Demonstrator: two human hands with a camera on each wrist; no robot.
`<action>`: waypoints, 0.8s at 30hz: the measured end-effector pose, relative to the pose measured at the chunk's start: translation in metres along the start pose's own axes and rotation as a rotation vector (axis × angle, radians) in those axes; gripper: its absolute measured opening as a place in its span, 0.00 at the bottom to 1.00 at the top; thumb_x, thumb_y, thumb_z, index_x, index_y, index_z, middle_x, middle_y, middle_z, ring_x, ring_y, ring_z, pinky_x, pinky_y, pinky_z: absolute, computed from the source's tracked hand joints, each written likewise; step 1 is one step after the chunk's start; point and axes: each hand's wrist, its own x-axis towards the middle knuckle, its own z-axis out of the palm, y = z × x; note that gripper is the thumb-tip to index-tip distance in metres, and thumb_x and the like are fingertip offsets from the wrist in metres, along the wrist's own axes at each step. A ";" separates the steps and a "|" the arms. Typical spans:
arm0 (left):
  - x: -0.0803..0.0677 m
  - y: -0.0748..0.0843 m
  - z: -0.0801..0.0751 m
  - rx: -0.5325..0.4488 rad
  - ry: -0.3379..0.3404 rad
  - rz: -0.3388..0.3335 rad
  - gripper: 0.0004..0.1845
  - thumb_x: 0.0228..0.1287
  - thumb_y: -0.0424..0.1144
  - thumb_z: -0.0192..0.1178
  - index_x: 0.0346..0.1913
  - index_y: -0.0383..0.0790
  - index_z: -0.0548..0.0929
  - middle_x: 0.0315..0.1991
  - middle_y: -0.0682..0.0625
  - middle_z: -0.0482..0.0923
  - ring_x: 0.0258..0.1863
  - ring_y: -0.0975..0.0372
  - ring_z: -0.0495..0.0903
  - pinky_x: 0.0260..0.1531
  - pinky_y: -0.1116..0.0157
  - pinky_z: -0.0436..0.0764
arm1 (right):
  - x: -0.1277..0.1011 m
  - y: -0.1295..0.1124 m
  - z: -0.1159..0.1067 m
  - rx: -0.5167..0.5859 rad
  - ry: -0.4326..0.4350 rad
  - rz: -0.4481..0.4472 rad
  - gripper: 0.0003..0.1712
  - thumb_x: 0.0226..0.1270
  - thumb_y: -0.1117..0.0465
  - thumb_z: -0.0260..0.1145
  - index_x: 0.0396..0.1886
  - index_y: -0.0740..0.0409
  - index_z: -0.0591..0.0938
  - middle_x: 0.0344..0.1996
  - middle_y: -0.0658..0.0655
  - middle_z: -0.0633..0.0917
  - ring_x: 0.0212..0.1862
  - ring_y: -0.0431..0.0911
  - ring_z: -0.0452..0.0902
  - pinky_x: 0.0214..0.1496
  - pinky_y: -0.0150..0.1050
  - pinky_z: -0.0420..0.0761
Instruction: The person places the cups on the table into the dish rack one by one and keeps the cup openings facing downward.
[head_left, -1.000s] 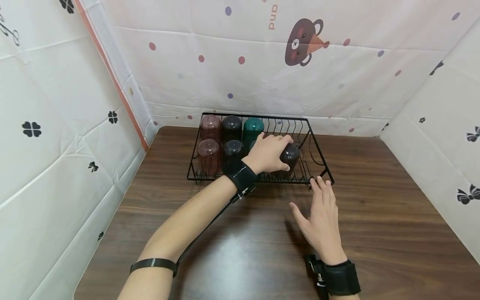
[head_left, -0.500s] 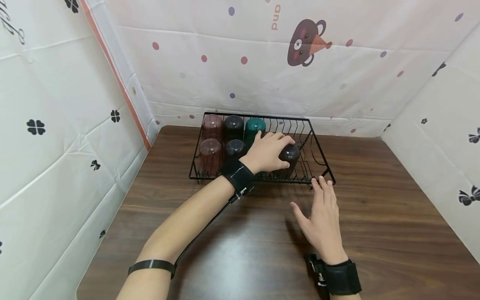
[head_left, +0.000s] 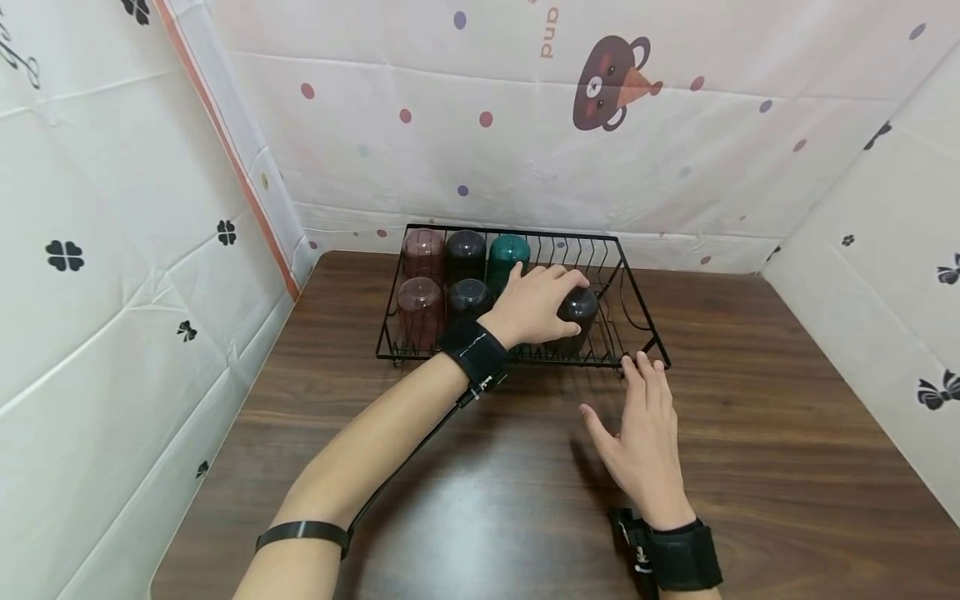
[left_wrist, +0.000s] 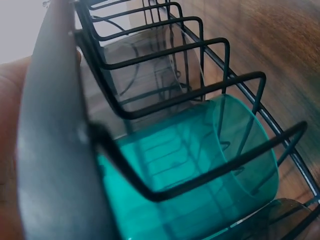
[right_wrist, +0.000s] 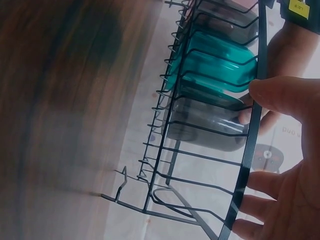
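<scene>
My left hand [head_left: 531,307] reaches over the black wire rack [head_left: 643,315] and grips a dark grey glass [head_left: 579,308] standing upside down in its front row. Thumb and fingers lie round the glass's left and near side. In the left wrist view, a teal glass [left_wrist: 200,170] sits behind the wires, with the grey glass [left_wrist: 142,67] beyond it. My right hand [head_left: 643,446] holds nothing, fingers extended, just in front of the rack's front right corner. In the right wrist view its fingers overlap the rack's bar; whether they touch it, I cannot tell.
Upside-down glasses fill the rack's left part: a pink one [head_left: 423,254], a dark one [head_left: 466,254] and a teal one [head_left: 508,257] at the back, another pink one [head_left: 420,308] and a dark one [head_left: 470,297] in front. The wooden table [head_left: 480,500] meets patterned cloth walls [head_left: 375,150].
The left hand has shifted very slightly around the dark grey glass, which stays in the same slot. My right hand has not moved. The view sways a little.
</scene>
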 end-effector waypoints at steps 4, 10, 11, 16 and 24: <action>-0.002 0.000 -0.003 -0.029 0.012 0.013 0.33 0.64 0.61 0.66 0.70 0.63 0.70 0.71 0.55 0.71 0.69 0.56 0.71 0.74 0.36 0.55 | 0.001 -0.001 0.000 0.002 -0.006 0.001 0.52 0.64 0.50 0.74 0.81 0.58 0.57 0.80 0.66 0.56 0.81 0.66 0.44 0.68 0.77 0.56; -0.009 0.001 -0.012 -0.052 0.058 0.046 0.31 0.65 0.60 0.65 0.69 0.61 0.73 0.69 0.55 0.71 0.68 0.57 0.72 0.71 0.45 0.66 | 0.003 -0.001 0.000 0.015 -0.024 -0.001 0.53 0.64 0.50 0.74 0.81 0.58 0.55 0.81 0.65 0.53 0.81 0.66 0.42 0.67 0.78 0.56; -0.011 0.002 -0.015 -0.058 0.065 0.052 0.30 0.66 0.60 0.65 0.68 0.60 0.73 0.69 0.55 0.72 0.67 0.57 0.72 0.70 0.47 0.68 | 0.003 -0.001 0.000 0.018 -0.026 -0.003 0.53 0.64 0.50 0.74 0.81 0.58 0.55 0.81 0.65 0.52 0.81 0.66 0.42 0.67 0.78 0.56; -0.028 0.003 -0.026 -0.101 0.097 0.074 0.27 0.67 0.59 0.63 0.67 0.59 0.75 0.69 0.55 0.72 0.68 0.58 0.72 0.69 0.49 0.70 | 0.004 -0.002 0.000 0.028 -0.035 -0.017 0.54 0.64 0.51 0.74 0.82 0.58 0.54 0.81 0.65 0.51 0.81 0.67 0.41 0.68 0.78 0.55; -0.067 -0.001 -0.039 -0.158 0.193 0.107 0.28 0.67 0.58 0.64 0.67 0.56 0.76 0.69 0.54 0.72 0.67 0.58 0.74 0.67 0.52 0.73 | 0.006 0.000 -0.003 0.031 -0.025 -0.030 0.55 0.64 0.51 0.74 0.82 0.58 0.53 0.82 0.63 0.48 0.82 0.67 0.39 0.68 0.78 0.54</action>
